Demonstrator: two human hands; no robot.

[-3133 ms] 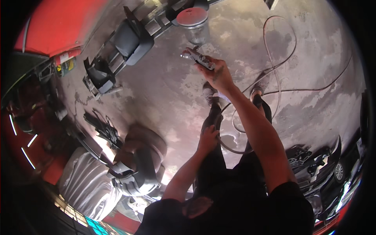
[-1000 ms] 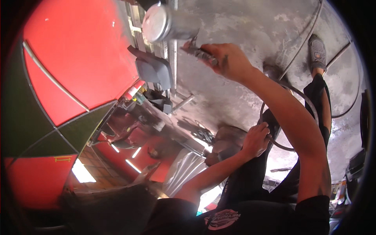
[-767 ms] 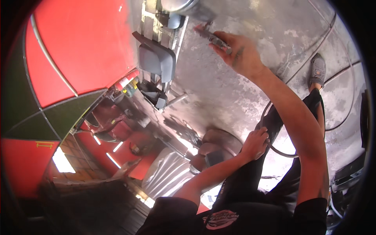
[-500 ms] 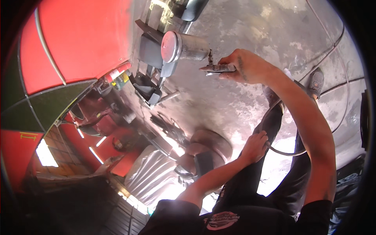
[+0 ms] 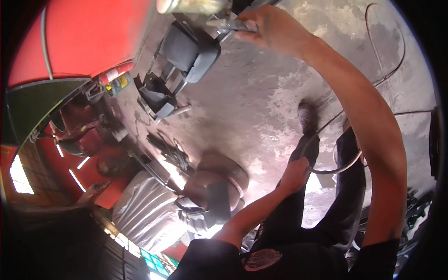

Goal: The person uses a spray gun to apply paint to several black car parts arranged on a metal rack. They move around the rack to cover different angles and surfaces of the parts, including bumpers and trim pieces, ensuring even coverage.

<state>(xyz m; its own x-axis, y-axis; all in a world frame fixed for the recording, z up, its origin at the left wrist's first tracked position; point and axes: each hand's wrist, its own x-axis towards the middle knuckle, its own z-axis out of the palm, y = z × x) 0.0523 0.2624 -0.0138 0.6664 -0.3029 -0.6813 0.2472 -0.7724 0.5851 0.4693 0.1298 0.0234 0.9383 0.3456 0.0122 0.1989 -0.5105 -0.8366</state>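
Observation:
At the top of the head view, my right hand (image 5: 275, 30) is closed round a metal spray gun (image 5: 233, 24). Its cup (image 5: 193, 6) is smeared by motion and partly cut off by the upper edge. Just below the gun, dark grey plastic panels (image 5: 178, 49) rest on a low stand; the gun and these panels look apart. My left hand (image 5: 295, 173) is closed on an air hose (image 5: 337, 171) beside my leg. From there the hose curves behind my right forearm.
Several more dark plastic pieces (image 5: 156, 91) hang on the stand's lower end. A fire extinguisher (image 5: 115, 73) is by the red wall (image 5: 88, 37). Stacked tires (image 5: 224, 170) and a silver cover (image 5: 147, 212) lie to the left. Hose loops (image 5: 382, 77) cross the concrete floor on the right.
My right hand has carried the spray gun up and to the left, toward the top edge. My view has shifted and my feet have moved. The left hand keeps its hold on the hose.

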